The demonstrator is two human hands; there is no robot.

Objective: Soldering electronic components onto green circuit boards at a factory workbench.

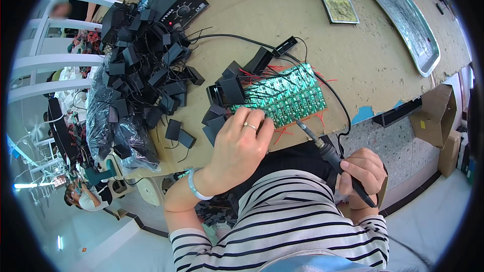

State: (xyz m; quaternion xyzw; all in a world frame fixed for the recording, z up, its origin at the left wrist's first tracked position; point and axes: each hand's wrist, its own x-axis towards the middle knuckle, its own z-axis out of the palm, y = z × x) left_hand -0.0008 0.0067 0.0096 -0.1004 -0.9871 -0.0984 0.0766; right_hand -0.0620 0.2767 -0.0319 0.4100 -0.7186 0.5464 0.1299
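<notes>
A green circuit board panel [302, 98] lies on the worktable in front of me, with red and black wires sticking out of it. My right hand [364, 171] is closed around the handle of a soldering iron [330, 157], whose tip reaches the panel's near edge. At the panel's near left corner is my left hand [241, 143], its fingers bent and pinched together over the board. What lies between those fingertips is hidden. Several small black boxes [233, 89] with thin black wires running to the panel sit along its left side, close to the left hand.
Left of the panel rises a big heap of black wired boxes [146, 65], partly on plastic film [101, 116]. Behind it stands a black soldering station [181, 5]. An iron stand with a sponge [342, 10] and a metal tray [403, 22] occupy the far right. A cord [338, 98] curves past the panel.
</notes>
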